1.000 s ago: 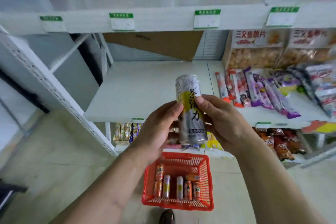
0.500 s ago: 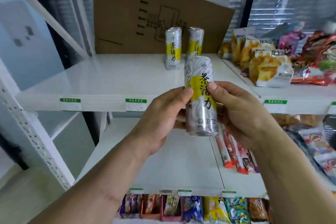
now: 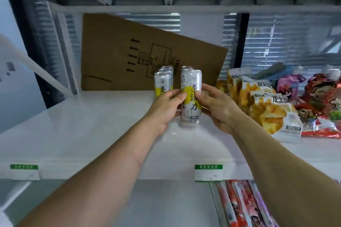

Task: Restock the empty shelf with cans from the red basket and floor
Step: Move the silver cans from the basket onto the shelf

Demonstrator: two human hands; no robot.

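The step in hand looks like setting one more can on the shelf [image 3: 77,134]: both hands hold a single silver-and-yellow can [image 3: 191,97] upright, the left hand [image 3: 167,106] with thumb and fingers curled round its left side, the right hand [image 3: 215,105] pinching its right side. The can's base sits at or just above the white shelf surface; whether it already touches cannot be told. It stands directly in front of the right-hand pair of the cans already placed [image 3: 164,81], three of which show behind and to its left, in two short rows running back toward a leaning sheet of cardboard [image 3: 129,46]. The next move, as I judge it, calls for settling the can flat in line with its row, label forward, then loosening both grips without nudging the neighbours. The red basket is out of view here. Snack bags [image 3: 267,108] fill the shelf's right part, well apart from the cans.
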